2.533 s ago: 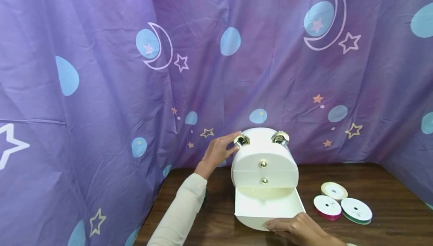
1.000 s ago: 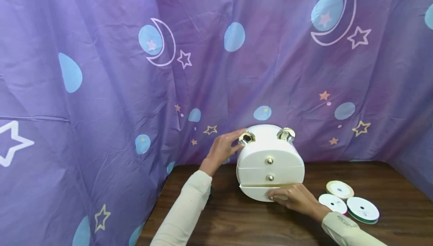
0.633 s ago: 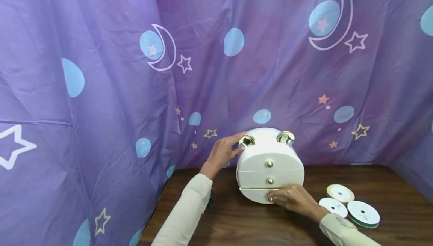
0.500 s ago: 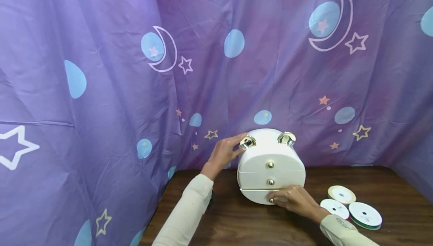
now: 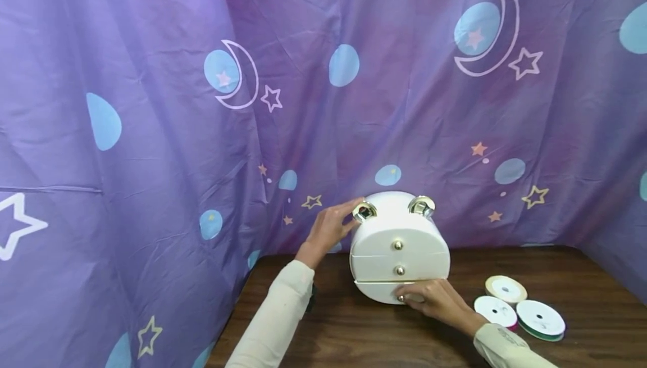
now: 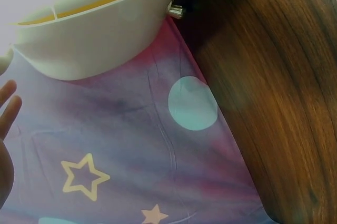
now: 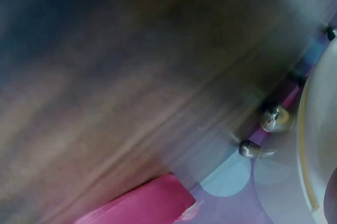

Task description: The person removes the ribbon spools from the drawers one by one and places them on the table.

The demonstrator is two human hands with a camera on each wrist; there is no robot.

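Note:
A white rounded drawer box (image 5: 424,250) with two gold ears stands on the dark wood table. My left hand (image 5: 328,227) holds the box's left gold ear (image 5: 373,207), fingertips above and thumb below. The bottom drawer (image 5: 374,291) sits almost flush, with a thin gap along its top edge. Thumb and forefinger of my right hand (image 5: 438,299) pinch its small gold knob (image 5: 401,298). Two more gold knobs, the upper knob (image 5: 397,245) and the middle knob (image 5: 400,271), show on the front. In the left wrist view, fingers (image 6: 9,110) show beside the box's side (image 6: 100,45).
Right of the box lie three ribbon spools: a cream one (image 5: 505,289), a pink one (image 5: 495,312) and a green one (image 5: 541,320). The pink ribbon (image 7: 147,203) shows in the right wrist view. A purple curtain (image 5: 303,132) hangs behind the table (image 5: 364,337).
The bottom drawer, pulled far out at first, has slid back into the box with my right hand at its front. My left hand has stayed at the ear.

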